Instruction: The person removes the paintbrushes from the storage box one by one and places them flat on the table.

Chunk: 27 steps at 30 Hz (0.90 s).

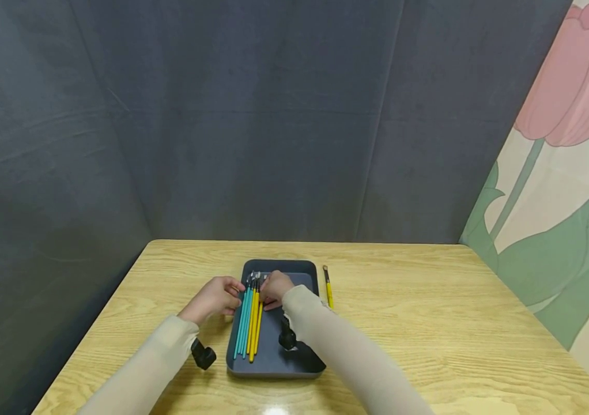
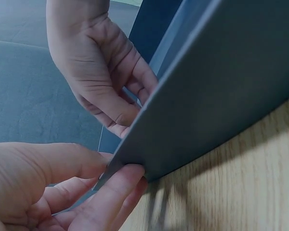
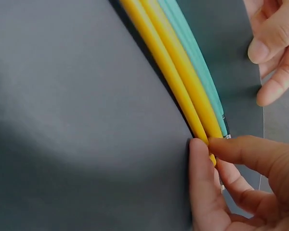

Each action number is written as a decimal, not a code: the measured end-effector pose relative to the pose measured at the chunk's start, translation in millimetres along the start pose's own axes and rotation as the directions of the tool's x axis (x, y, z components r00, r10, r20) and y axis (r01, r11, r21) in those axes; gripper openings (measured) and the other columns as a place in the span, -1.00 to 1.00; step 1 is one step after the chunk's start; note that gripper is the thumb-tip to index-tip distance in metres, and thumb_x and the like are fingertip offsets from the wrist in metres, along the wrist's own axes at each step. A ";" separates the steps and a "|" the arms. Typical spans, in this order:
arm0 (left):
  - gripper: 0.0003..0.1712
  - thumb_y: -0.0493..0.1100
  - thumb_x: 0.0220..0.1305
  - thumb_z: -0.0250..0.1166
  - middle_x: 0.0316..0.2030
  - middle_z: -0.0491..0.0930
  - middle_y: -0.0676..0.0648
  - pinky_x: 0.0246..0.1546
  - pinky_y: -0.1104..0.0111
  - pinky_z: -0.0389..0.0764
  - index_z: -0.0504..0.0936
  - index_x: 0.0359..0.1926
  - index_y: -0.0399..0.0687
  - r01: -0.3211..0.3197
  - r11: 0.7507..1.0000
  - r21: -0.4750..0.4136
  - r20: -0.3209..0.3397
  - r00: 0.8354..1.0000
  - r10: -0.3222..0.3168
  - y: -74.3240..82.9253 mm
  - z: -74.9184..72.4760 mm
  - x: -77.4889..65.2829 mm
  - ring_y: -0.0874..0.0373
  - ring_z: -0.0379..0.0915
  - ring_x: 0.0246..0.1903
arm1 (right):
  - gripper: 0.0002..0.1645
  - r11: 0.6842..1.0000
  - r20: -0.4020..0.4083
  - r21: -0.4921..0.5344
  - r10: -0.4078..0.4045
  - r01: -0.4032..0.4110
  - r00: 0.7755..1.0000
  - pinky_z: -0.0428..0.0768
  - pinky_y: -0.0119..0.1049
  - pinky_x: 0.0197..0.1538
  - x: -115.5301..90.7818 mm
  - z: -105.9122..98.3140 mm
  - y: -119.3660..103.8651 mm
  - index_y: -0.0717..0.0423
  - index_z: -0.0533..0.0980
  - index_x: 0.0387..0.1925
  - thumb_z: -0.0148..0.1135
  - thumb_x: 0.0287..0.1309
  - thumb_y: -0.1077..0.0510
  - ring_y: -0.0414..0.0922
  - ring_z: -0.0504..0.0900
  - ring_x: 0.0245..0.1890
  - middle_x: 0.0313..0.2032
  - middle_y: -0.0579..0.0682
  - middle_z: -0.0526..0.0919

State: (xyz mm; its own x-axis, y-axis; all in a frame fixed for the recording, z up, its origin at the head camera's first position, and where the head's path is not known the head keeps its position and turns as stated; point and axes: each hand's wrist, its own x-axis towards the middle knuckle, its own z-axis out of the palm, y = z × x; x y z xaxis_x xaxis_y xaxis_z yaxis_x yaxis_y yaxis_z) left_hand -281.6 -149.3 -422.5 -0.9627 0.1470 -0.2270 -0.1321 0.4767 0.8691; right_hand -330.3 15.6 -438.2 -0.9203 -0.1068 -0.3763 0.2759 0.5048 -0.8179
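A dark grey tray [image 1: 272, 364] stands on the table, with teal paintbrushes [image 1: 241, 327] and yellow paintbrushes [image 1: 251, 331] lying side by side along its left part, bristles toward the far end. At the tray's left wall, my left hand [image 1: 215, 297] pinches the rim, thumb inside and fingertips outside in the left wrist view. My right hand [image 1: 276, 286] reaches into the tray and pinches the rightmost yellow paintbrush [image 3: 166, 72] near its ferrule. That brush lies against its yellow neighbour. The right fingers partly hide the brush heads.
Another yellow paintbrush [image 1: 328, 293] lies on the wooden table [image 1: 429, 323] just right of the tray. A dark curtain [image 1: 253, 127] hangs behind the table, and a tulip-patterned cloth [image 1: 559, 230] is on the right. Each wrist carries a small black camera.
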 end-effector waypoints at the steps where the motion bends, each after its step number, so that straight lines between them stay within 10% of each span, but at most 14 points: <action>1: -0.60 -0.50 0.11 0.23 -0.21 0.46 -0.22 -0.36 0.23 0.67 0.53 0.02 -0.33 -0.001 1.000 0.001 0.000 1.000 0.001 -0.1 0.0 0.0 0.05 0.47 -0.37 | -0.83 1.000 -0.003 -0.013 -0.005 0.005 1.000 0.68 -0.20 -0.48 0.2 0.8 -0.2 0.27 0.54 -0.45 0.32 -0.08 0.50 -0.09 0.49 -0.64 -0.59 0.07 0.48; 15: -0.61 -0.49 0.11 0.25 -0.21 0.46 -0.21 -0.35 0.22 0.67 0.54 0.01 -0.33 -0.008 1.000 -0.001 -0.001 1.000 0.008 0.6 -0.2 0.9 0.06 0.47 -0.37 | -0.76 0.992 -0.025 -0.128 -0.019 0.016 1.000 0.66 -0.27 -0.54 -1.1 2.7 -4.7 0.21 0.49 -0.57 0.35 -0.12 0.51 -0.06 0.57 -0.60 -0.59 0.07 0.48; 27: -0.61 -0.52 0.09 0.24 -0.24 0.46 -0.23 -0.39 0.21 0.67 0.52 0.00 -0.38 -0.034 0.999 -0.034 0.007 0.999 0.035 -0.5 0.4 -2.3 0.07 0.47 -0.38 | -0.75 1.000 0.059 0.019 -0.012 0.011 0.998 0.71 -0.14 -0.31 -17.5 -10.4 -6.1 0.34 0.53 -0.28 0.29 -0.07 0.52 -0.11 0.48 -0.64 -0.62 0.03 0.42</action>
State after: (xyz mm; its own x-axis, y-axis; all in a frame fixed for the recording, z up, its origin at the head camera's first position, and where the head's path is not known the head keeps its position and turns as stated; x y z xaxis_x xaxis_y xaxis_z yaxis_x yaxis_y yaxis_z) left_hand -279.2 -149.5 -422.6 -0.9650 0.1696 -0.1999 -0.1068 0.4419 0.8907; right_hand -318.7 23.2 -422.1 -0.9058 -0.1631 -0.3911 0.2707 0.4872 -0.8303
